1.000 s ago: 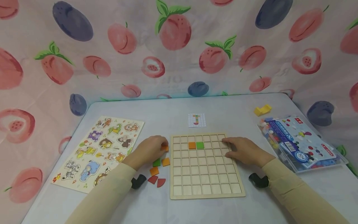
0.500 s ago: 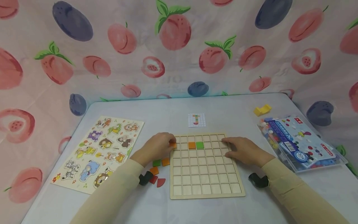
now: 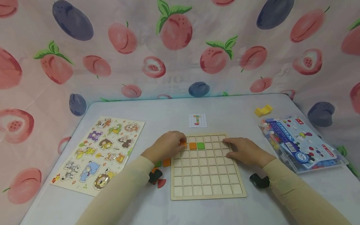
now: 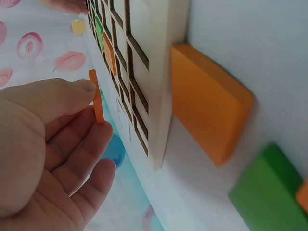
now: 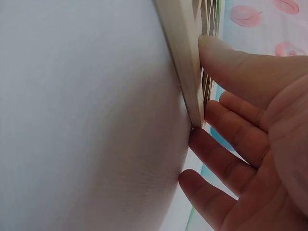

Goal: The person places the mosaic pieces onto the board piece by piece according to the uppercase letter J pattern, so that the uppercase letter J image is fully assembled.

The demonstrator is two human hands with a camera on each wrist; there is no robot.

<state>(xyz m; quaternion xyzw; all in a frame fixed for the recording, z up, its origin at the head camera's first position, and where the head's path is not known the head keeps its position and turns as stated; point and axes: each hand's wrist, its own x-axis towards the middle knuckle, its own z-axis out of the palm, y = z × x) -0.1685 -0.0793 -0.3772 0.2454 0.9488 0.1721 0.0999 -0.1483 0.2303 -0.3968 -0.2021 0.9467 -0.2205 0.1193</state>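
Note:
Between thumb and fingers, my left hand [image 3: 167,145] pinches an orange square tile [image 4: 96,98] on edge, over the upper left of the wooden grid board [image 3: 208,181]. Side by side in the board's second row lie another orange tile [image 3: 192,146] and a green tile [image 3: 201,146]. My right hand [image 3: 248,153] rests at the board's right side; in the right wrist view its thumb [image 5: 226,60] lies on the rim and fingertips touch the edge. Beside the board's left edge are a loose orange tile [image 4: 211,103], a green one [image 4: 269,192] and red quarter-round pieces [image 3: 161,183], partly hidden by the left wrist.
Behind the board lies a small card [image 3: 197,120] with a coloured grid pattern. An animal puzzle board [image 3: 95,156] is on the left. To the right stand a clear box [image 3: 303,143] of coloured parts and a yellow piece [image 3: 263,110].
My left hand has carried the orange tile rightward from beside the board to over its upper left cells. The right hand has stayed at the board's right edge.

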